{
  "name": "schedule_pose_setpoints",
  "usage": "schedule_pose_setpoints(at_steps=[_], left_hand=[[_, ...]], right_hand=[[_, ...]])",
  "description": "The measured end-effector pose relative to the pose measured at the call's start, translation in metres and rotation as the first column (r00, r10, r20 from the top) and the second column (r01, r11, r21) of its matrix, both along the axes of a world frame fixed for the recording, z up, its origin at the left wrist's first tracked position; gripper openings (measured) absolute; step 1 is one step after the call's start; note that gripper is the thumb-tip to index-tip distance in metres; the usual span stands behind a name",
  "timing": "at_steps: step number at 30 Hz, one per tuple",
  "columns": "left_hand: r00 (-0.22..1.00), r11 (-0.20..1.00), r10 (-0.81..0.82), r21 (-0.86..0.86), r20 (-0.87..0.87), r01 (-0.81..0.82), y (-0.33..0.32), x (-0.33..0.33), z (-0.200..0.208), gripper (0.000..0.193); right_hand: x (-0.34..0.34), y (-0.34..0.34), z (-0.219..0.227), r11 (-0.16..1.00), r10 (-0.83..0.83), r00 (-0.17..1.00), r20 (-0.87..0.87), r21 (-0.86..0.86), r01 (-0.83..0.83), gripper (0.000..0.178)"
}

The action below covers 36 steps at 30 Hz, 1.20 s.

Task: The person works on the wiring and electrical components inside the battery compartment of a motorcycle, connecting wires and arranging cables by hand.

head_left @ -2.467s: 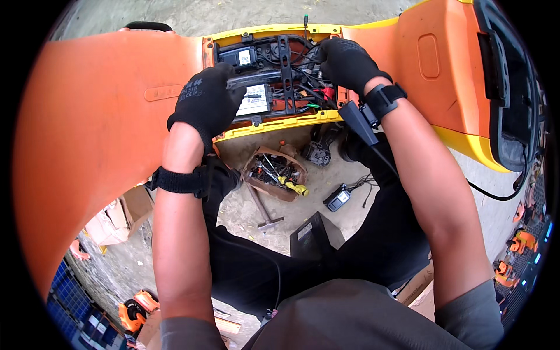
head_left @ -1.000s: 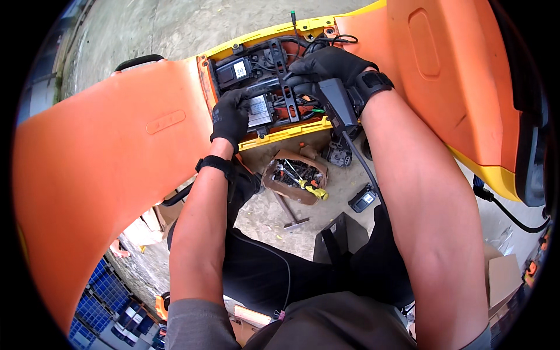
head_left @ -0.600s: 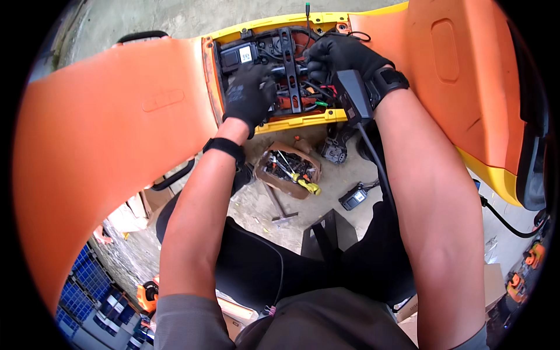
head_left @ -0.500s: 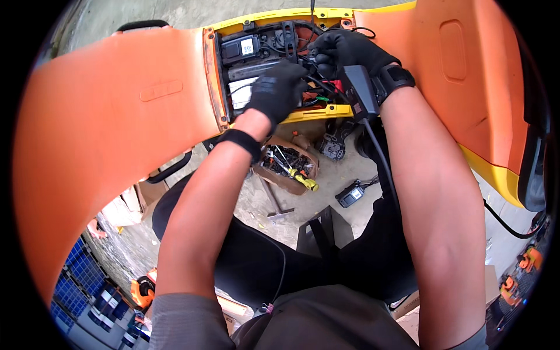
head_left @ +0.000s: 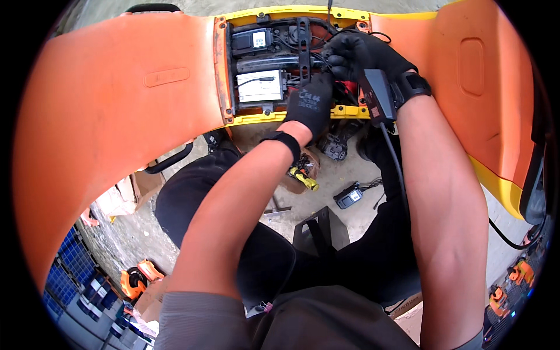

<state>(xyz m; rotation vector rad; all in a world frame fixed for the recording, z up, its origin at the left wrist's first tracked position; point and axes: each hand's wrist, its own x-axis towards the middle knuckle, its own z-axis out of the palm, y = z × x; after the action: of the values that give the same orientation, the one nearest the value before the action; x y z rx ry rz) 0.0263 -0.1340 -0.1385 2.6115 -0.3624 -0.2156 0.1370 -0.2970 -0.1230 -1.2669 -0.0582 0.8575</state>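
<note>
Both hands wear black gloves and work in an open compartment (head_left: 265,62) full of wiring, set in an orange and yellow body. My left hand (head_left: 312,102) is at the compartment's near side, back turned up, its fingertips hidden over the wires. Just above it to the right, my right hand (head_left: 361,55) has curled fingers among black cables (head_left: 318,44); what they pinch is too small to make out. Left of my left hand lies a silver box (head_left: 259,86) with a short black lead across it. Behind that sits a black module (head_left: 251,41) with a white label.
Orange panels (head_left: 128,76) flank the compartment. A dark wedge-shaped box (head_left: 378,93) with a cable is beside my right wrist. On the floor are a carton of small parts with a yellow-handled tool (head_left: 304,179), a hammer (head_left: 277,210) and a black module (head_left: 349,197).
My left hand has moved right and slightly down, uncovering the silver box. My right hand stays curled among the cables. The whole view has shifted slightly.
</note>
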Motion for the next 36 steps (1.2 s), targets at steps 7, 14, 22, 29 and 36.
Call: schedule_pose_setpoints(at_steps=[7,14,22,29,36], left_hand=[[0.997,0.998,0.048,0.048,-0.064,-0.045,-0.004,0.001,0.008,0.025],[0.997,0.969,0.049,-0.245,0.067,-0.031,0.028,-0.002,-0.01,0.026],[0.999,0.997,0.038,-0.071,0.014,-0.037,0.014,-0.002,-0.001,0.022],[0.997,0.981,0.065,-0.184,0.029,-0.059,0.006,0.008,-0.006,0.019],[0.996,0.904,0.087,-0.422,0.024,-0.069,0.017,0.007,-0.008,0.019]], right_hand=[[-0.006,0.013,0.033,0.988,-0.152,0.941,-0.301,-0.061,0.14,0.011],[0.005,-0.008,0.002,0.996,0.085,0.996,0.006,0.016,-0.085,0.022],[0.012,-0.016,-0.022,0.96,0.274,0.885,0.375,-0.157,-0.23,0.034],[0.004,-0.013,-0.01,0.946,0.238,0.892,0.384,-0.299,-0.124,0.024],[0.003,-0.007,0.011,0.897,0.283,0.942,0.182,-0.398,-0.192,0.023]])
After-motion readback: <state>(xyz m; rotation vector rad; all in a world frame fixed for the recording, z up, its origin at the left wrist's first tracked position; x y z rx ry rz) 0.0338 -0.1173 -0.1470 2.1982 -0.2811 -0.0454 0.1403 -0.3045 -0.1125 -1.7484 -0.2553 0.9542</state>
